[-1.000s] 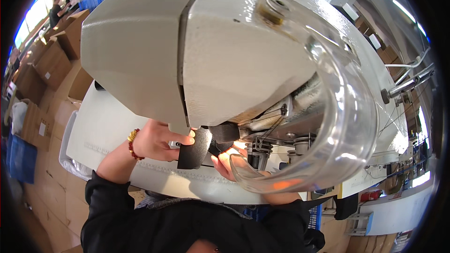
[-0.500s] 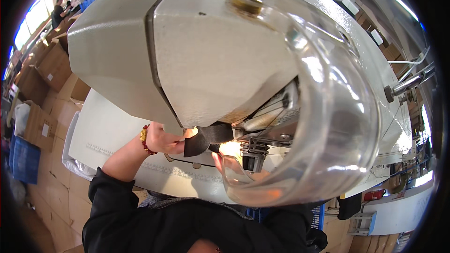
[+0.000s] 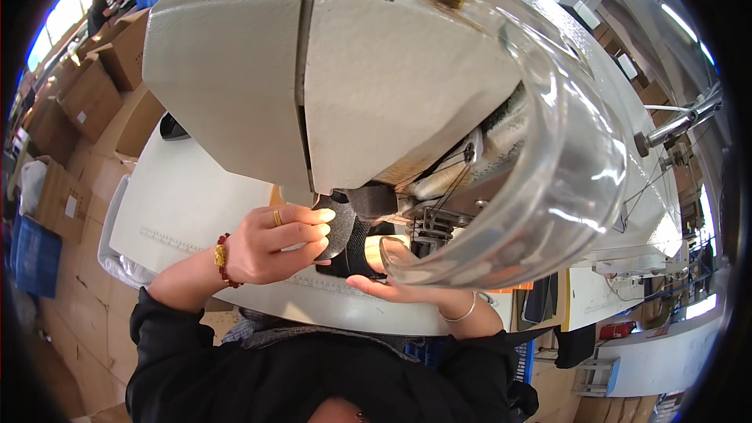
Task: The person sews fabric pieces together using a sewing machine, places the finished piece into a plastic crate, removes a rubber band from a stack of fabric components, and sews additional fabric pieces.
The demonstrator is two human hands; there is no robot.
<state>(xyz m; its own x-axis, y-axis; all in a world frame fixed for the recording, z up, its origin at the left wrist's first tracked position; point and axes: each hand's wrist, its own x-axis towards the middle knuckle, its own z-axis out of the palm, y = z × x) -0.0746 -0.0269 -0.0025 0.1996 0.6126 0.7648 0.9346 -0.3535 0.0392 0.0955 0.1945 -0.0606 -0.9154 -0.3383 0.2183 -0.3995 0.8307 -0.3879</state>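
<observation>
A cream sewing machine head (image 3: pixel 407 70) fills the middle of the view. Below it, my left hand (image 3: pixel 278 244), with a gold ring and a red bead bracelet, pinches a rounded black fabric piece (image 3: pixel 337 223) between thumb and fingers. A black mesh part (image 3: pixel 356 244) of the work lies right beside it. My right hand (image 3: pixel 399 291) grips the work from the right; its thumb stretches along the near edge, and other fingers are partly hidden behind a clear plastic guard (image 3: pixel 580 180). A dark block-shaped part (image 3: pixel 374 200) sits just above the fabric. The needle point is hidden.
The white machine table (image 3: pixel 180 196) carries a ruler strip (image 3: pixel 168 240). Threads and metal linkages (image 3: pixel 442 219) lie behind the guard. Cardboard boxes (image 3: pixel 90 102) and a blue crate (image 3: pixel 37 254) stand on the floor at left. Far off, a person (image 3: pixel 100 9) is at work.
My left hand has come out from under the machine head toward me, with the black piece shifted to show more. My right hand and wrist show more clearly. The whole view has shifted slightly.
</observation>
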